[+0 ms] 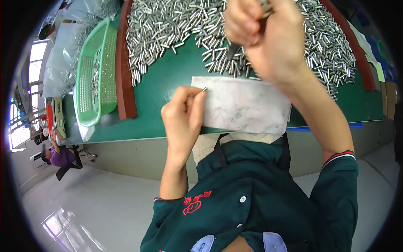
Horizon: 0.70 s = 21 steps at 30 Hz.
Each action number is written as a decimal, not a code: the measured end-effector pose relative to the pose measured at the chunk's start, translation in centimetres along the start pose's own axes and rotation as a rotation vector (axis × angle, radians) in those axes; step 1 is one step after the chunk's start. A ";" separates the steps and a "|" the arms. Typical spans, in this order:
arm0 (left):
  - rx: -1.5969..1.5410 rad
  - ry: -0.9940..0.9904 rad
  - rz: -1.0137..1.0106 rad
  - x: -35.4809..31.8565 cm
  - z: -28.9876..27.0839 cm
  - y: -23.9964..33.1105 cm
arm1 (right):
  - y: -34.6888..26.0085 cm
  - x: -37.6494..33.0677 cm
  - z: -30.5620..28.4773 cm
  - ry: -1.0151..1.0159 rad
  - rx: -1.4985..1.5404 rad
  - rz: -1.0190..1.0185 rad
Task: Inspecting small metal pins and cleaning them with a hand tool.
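At far left, clear bags (63,63) hold a mass of grey metal pieces. Next, the green basket (110,73) on the desk (155,80) holds a thin scatter of pins; whether these have been handled, I cannot tell. A red-brown rail (126,94) separates it from the large loose pile (161,31), which spreads across the back of the desk. The left hand (182,115) rests by the left edge of the white cloth (241,103), its thumb and fingers closed on one pin (205,89) whose tip juts out over the cloth. The right hand (273,46) is raised over the pile, blurred, its fingers curled around something greyish; I cannot tell what, or how firmly. A second rail (366,77) bounds the pile at right. By my judgement the work is far from finished: one pin is in hand, while a great many lie loose.
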<state>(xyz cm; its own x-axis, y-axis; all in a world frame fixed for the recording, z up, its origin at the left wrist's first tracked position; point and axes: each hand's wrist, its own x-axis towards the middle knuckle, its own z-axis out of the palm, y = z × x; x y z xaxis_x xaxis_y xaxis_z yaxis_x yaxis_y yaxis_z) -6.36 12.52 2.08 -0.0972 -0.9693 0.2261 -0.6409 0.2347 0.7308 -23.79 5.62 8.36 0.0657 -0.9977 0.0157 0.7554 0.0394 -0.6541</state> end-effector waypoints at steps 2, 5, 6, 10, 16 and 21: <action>-0.371 -0.008 -0.194 0.1 -1.1 -0.4 | -2.2 1.1 -1.8 -0.093 -0.041 -0.099; -1.445 -0.355 -0.443 2.1 -3.0 -0.9 | -5.6 2.2 -3.6 -0.072 0.005 -0.202; -1.512 -0.395 -0.473 2.8 -3.1 -0.8 | -6.2 2.4 -4.2 -0.069 0.081 -0.187; -1.568 -0.502 -0.558 6.8 -1.0 1.3 | -7.6 2.7 -7.0 -0.146 0.362 -0.117; -1.399 -0.504 -0.567 12.4 2.2 2.7 | -7.3 3.2 -9.2 -0.227 0.438 -0.012; -0.360 -0.235 -0.050 13.4 5.0 0.8 | -6.3 3.7 -8.0 -0.523 0.303 -0.093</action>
<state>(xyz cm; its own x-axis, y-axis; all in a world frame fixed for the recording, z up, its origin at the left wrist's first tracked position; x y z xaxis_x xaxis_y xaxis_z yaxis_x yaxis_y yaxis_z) -11.97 -0.64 2.53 -0.2705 -0.9607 0.0619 -0.3472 0.1573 0.9245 -33.48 1.25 6.46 0.2439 -0.8417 0.4818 0.9201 0.0438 -0.3892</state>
